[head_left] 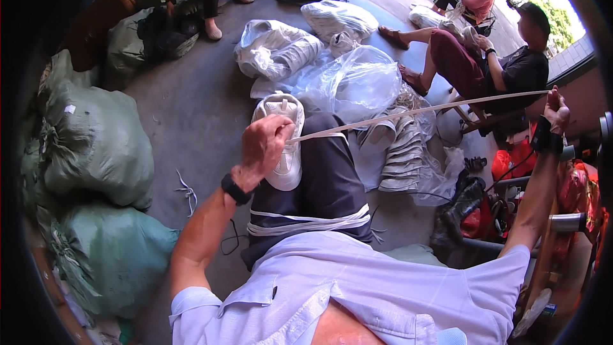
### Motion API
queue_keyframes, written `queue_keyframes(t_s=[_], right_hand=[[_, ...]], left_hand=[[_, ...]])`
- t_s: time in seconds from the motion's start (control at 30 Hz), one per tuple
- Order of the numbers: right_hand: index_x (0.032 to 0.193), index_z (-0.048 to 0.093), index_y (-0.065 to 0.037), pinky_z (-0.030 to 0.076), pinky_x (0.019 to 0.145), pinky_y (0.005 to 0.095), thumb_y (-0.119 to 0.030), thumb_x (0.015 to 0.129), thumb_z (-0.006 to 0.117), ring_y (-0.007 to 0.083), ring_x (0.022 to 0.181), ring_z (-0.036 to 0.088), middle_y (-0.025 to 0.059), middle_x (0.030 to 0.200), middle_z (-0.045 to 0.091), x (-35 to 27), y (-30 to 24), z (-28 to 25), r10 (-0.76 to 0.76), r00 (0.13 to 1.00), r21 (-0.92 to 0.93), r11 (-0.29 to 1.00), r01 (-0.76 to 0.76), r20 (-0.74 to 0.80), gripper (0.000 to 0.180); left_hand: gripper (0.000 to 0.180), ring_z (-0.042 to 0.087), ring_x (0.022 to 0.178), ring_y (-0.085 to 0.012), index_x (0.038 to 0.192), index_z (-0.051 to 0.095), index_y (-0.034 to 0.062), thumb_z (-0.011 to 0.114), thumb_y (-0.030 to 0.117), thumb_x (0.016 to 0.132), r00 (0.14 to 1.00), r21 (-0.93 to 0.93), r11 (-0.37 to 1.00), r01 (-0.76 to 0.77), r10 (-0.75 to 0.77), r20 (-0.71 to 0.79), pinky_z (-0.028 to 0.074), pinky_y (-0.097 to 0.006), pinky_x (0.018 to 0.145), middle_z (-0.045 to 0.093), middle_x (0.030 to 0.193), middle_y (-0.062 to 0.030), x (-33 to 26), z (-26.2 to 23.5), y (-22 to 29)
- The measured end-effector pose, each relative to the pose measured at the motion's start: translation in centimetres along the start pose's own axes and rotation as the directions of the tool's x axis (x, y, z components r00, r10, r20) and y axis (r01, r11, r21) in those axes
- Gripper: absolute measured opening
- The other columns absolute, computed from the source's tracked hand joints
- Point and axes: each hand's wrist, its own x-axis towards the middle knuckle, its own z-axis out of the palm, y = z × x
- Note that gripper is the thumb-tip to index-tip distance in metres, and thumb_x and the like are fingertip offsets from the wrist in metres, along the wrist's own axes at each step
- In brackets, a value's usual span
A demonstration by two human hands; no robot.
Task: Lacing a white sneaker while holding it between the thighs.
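Observation:
A white lace-up sneaker (pixel 285 169) rests on my thighs, its toe toward me. My left hand (pixel 263 144) is closed over the sneaker's upper, fingers curled at the lacing area; what exactly the fingertips pinch is hidden. From the sneaker a long flat white shoelace (pixel 421 108) runs taut up to the far right. Its other end is pinched in my right hand (pixel 557 112), raised at arm's length. A bundle of white shoelaces (pixel 306 223) lies across my dark trousers, above the knees' near side.
Bulging green sacks (pixel 99 144) stand at left. Ahead lie clear plastic bags (pixel 351 83) and a row of stacked pale shoes (pixel 405 153). Loose laces (pixel 186 191) lie on the floor. A seated person (pixel 520 64) handles a shoe at right; others sit farther back.

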Motion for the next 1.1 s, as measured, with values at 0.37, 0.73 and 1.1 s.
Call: queue_keyframes(t_s=[0.37,0.73,1.1], right_hand=[[0.103,0.062,0.006,0.06,0.076,0.035,-0.01,0.103,0.043,0.0246,0.078,0.071,0.0195,0.094,0.071,-1.7,0.2,-2.4,0.03,0.988,-0.078,0.996,-0.042,-0.149,0.024],[0.12,0.059,0.002,0.06,0.083,0.0298,-0.009,0.099,0.056,0.0217,0.098,0.069,0.0167,0.114,0.068,-6.0,10.0,1.1,0.149,0.943,-0.142,0.97,-0.198,-0.297,0.024],[0.113,0.063,-0.006,0.057,0.08,0.0352,-0.018,0.102,0.051,0.0189,0.083,0.067,0.0095,0.103,0.07,-6.8,11.1,-4.6,0.1,0.923,-0.181,0.967,-0.178,-0.372,0.021]], left_hand=[[0.019,0.056,0.056,-0.0116,0.079,0.068,0.003,0.07,0.021,0.087,0.794,-0.22,0.915,0.34,-0.153,0.589,0.046,-0.028,0.053,0.06,0.064,-0.0013,2.8,0.8,-1.3],[0.017,0.031,0.051,-0.0055,0.11,0.054,0.0041,0.056,0.019,0.101,0.798,-0.957,-0.102,0.272,-0.532,0.283,0.028,-0.021,0.042,0.045,0.072,0.0029,-0.7,-19.6,-12.5],[0.023,0.058,0.065,-0.0069,0.107,0.066,0.0077,0.062,0.028,0.097,0.335,-0.473,0.396,0.787,-0.918,-0.211,0.044,-0.02,0.055,0.07,0.103,-0.0009,-12.4,-25.2,-27.5]])
